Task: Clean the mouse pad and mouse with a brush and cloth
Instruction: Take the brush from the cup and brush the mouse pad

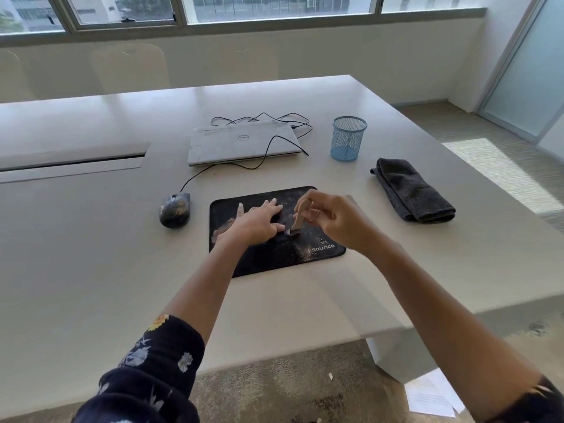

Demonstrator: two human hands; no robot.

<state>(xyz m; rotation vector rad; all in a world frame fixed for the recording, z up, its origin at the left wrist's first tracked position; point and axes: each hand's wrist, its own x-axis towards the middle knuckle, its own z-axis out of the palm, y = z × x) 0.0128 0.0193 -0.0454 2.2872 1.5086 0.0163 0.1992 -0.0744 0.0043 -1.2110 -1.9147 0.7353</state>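
Room, head view: a bright office with a row of windows [274,7] along the far wall, pale chairs [131,68] below them and a frosted glass door [525,71] at the right.
Counter: a wide, pale grey counter [91,239] fills the middle, with a long narrow hatch [73,161] set into it at the left.
Mouse pad: a black rectangular fabric mouse pad [274,261] printed with the white word "sounce" lies flat towards the counter's near edge, speckled with pale dust.
Left hand: the left hand [259,222] lies flat on the pad's left half, fingers straight and spread, pressing down. A dark floral sleeve [158,361] covers that arm near the elbow.
Right hand: the right hand [332,218] hangs above the pad's right half, fingers curled around a small wooden-handled brush [300,213].
Brush: it stands nearly upright, its lower end touching the pad just beside the left hand's fingers. Blur hides the bristles.
Mouse: a dark grey wired computer mouse [175,209], dusted with tan specks, sits on the counter just left of the pad, not touching it.
Cable: its thin black cable [195,176] runs back and loops over the laptop.
Laptop: a closed silver laptop [244,141] lies behind the pad.
Pen cup: a blue wire-mesh pen cup [348,138] stands upright to the right of the laptop.
Cloth: a dark grey folded towelling cloth [412,190] lies on the counter right of the pad, well apart from both hands.
Floor: speckled carpet [274,386] runs under the counter, and white paper sheets [430,395] lie at the lower right.
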